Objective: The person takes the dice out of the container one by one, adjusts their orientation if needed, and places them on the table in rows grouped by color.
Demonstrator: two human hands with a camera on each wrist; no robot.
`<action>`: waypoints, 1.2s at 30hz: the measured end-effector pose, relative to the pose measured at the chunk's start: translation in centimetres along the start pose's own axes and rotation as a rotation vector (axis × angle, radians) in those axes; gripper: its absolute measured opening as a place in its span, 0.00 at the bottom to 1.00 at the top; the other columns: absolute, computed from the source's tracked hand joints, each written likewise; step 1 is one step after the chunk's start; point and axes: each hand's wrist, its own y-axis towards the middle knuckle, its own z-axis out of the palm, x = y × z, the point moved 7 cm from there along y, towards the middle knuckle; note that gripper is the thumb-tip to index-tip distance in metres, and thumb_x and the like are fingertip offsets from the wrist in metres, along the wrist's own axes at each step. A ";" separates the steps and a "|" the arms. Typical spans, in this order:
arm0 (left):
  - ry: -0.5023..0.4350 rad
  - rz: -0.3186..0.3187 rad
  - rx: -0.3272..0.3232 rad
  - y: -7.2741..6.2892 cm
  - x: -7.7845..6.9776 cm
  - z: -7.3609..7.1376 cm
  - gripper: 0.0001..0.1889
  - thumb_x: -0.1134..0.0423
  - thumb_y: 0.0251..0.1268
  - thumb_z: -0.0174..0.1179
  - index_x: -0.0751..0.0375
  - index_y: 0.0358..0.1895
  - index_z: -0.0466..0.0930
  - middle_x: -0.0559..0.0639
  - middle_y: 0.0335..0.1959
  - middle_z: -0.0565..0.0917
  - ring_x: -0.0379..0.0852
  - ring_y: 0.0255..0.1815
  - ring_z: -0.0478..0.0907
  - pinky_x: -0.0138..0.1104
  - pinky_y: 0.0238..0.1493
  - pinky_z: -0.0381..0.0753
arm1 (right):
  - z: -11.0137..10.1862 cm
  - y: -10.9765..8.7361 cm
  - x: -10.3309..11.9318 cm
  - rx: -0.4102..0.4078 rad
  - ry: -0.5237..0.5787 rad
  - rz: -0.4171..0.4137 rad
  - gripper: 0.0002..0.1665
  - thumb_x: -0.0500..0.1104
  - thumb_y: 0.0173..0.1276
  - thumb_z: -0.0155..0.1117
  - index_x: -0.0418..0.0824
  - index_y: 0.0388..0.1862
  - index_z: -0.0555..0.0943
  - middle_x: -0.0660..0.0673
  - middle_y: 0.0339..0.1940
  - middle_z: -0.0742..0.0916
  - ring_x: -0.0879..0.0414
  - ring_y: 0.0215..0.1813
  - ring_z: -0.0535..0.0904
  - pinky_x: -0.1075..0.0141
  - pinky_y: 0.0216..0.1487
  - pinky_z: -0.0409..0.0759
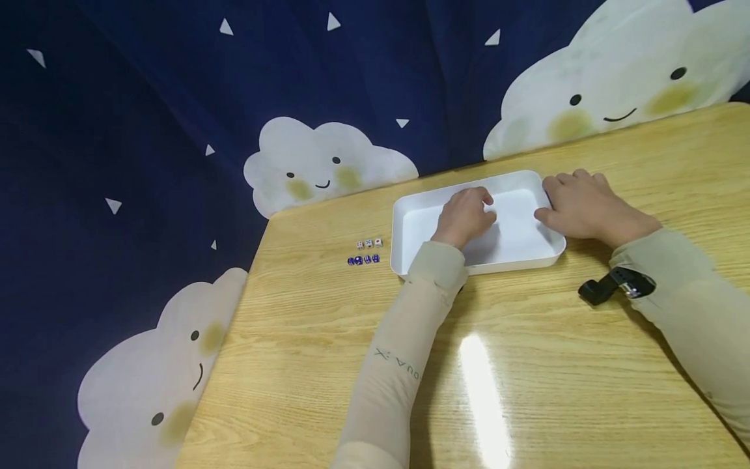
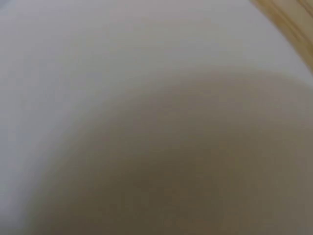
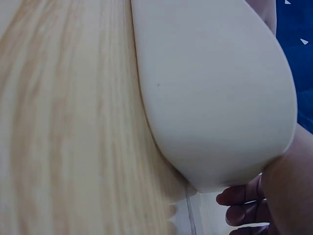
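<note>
A white rectangular tray (image 1: 515, 208) lies on the wooden table. Over its inside is my left hand (image 1: 465, 218), with fingers loosely bent and a gap between thumb and forefinger; nothing shows held, though the palm side is hidden. My right hand (image 1: 580, 205) grips the tray's right end, thumb at the rim and the other fingers beyond it. In the right wrist view, fingertips (image 3: 237, 213) of that hand appear past the tray's corner, below its outer wall (image 3: 215, 98). The left wrist view is blurred, mostly pale surface and shadow.
Left of the tray, a short row of white dice (image 1: 369, 243) lies behind a row of dark blue dice (image 1: 364, 259). The wooden table (image 1: 305, 339) reaches a dark blue curtain (image 1: 375, 78) printed with clouds. A black strap (image 1: 615, 286) hangs at the right wrist.
</note>
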 end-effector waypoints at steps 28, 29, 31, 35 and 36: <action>-0.035 0.018 0.000 0.4 0.5 1.0 0.07 0.61 0.71 0.63 0.46 0.46 0.88 0.37 0.45 0.87 0.37 0.47 0.80 0.29 0.48 0.78 | 0.0 0.0 0.0 0.019 0.000 0.021 0.35 0.53 0.76 0.52 0.24 0.65 0.70 0.23 0.60 0.79 0.29 0.55 0.72 0.40 0.49 0.67; -0.041 0.019 -0.001 0.4 0.6 1.0 0.07 0.61 0.71 0.63 0.46 0.46 0.88 0.38 0.44 0.88 0.37 0.47 0.80 0.29 0.48 0.78 | 0.0 0.0 0.0 0.020 -0.002 0.021 0.35 0.53 0.76 0.52 0.24 0.65 0.70 0.23 0.60 0.79 0.29 0.55 0.72 0.41 0.49 0.67; -0.049 0.020 -0.004 0.4 0.6 0.9 0.07 0.61 0.71 0.63 0.47 0.46 0.88 0.38 0.44 0.88 0.37 0.46 0.79 0.29 0.47 0.77 | 0.1 0.0 0.0 0.019 -0.001 0.020 0.35 0.53 0.76 0.52 0.24 0.65 0.70 0.23 0.60 0.79 0.29 0.55 0.72 0.41 0.49 0.67; -0.071 0.020 -0.004 0.2 0.8 0.8 0.06 0.60 0.72 0.63 0.48 0.46 0.88 0.39 0.45 0.88 0.38 0.46 0.79 0.29 0.46 0.77 | 0.1 0.0 0.0 0.017 0.000 0.019 0.35 0.53 0.75 0.52 0.24 0.65 0.70 0.22 0.60 0.79 0.29 0.55 0.72 0.40 0.50 0.68; -0.075 0.020 -0.003 0.2 0.8 0.8 0.06 0.60 0.72 0.63 0.48 0.47 0.88 0.39 0.45 0.88 0.38 0.46 0.79 0.29 0.47 0.77 | 0.1 0.0 0.0 0.017 0.001 0.020 0.35 0.53 0.75 0.52 0.24 0.65 0.70 0.22 0.60 0.79 0.29 0.56 0.72 0.40 0.50 0.68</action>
